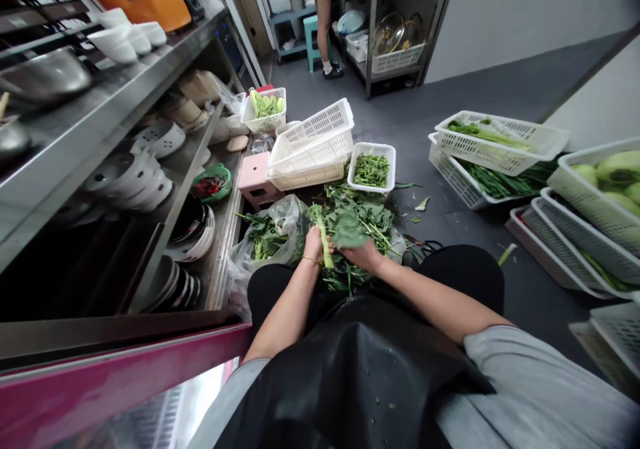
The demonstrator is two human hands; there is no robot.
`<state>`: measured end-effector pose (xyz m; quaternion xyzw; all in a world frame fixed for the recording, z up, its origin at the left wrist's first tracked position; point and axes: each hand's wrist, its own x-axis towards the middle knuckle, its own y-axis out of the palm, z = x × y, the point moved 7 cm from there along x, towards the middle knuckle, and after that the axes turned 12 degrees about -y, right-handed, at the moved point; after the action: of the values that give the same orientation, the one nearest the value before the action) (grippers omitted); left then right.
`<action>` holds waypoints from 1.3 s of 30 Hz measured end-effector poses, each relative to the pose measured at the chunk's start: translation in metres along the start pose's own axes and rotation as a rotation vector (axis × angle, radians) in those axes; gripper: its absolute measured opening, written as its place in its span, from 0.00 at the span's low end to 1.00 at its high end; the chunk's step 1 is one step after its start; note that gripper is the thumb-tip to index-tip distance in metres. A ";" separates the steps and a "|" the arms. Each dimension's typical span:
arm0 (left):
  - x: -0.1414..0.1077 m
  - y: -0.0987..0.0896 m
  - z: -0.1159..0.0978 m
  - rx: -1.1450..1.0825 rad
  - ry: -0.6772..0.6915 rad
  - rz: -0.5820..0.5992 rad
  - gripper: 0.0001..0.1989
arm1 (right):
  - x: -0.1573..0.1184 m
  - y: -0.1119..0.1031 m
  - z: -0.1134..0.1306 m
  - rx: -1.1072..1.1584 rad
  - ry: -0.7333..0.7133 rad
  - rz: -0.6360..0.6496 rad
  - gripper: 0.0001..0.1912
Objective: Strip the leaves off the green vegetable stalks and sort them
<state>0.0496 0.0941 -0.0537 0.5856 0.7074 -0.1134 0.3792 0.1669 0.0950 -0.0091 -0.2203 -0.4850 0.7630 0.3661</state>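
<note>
Off the bottom shelf's right edge [227,249], over a leafy pile [370,214], left hand [314,243] holds a pale green stalk [326,252], fingers wrapped around its middle. Right hand [365,255] just beside it, at a blurred leaf [349,231]; can't tell if its fingers close. Stalk likely light, fairly stiff, may snap if bent; best held mid-length. Leaf probably soft, tears easily; pinch near its base.

Left hand [313,243] grips stalk [321,222]; right hand [364,255], leaf [349,231].
</note>
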 end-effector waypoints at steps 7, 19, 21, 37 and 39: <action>-0.021 0.011 -0.009 0.297 0.284 -0.109 0.10 | 0.032 -0.034 -0.051 -0.015 0.223 0.040 0.27; -0.014 -0.003 -0.019 0.211 0.243 -0.044 0.11 | 0.009 -0.019 -0.009 0.012 -0.077 0.053 0.24; -0.020 0.007 -0.015 0.226 0.276 0.042 0.13 | 0.021 -0.026 -0.029 0.116 0.038 0.061 0.26; -0.036 0.030 0.003 -0.107 -0.131 0.523 0.12 | 0.026 -0.021 -0.029 0.536 -0.079 0.012 0.26; -0.033 0.033 0.010 -0.077 -0.139 0.448 0.14 | 0.034 -0.033 -0.021 0.468 -0.088 -0.085 0.25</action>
<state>0.0844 0.0730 -0.0293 0.7038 0.5360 -0.0393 0.4646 0.1712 0.1424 0.0124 -0.0751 -0.3193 0.8474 0.4175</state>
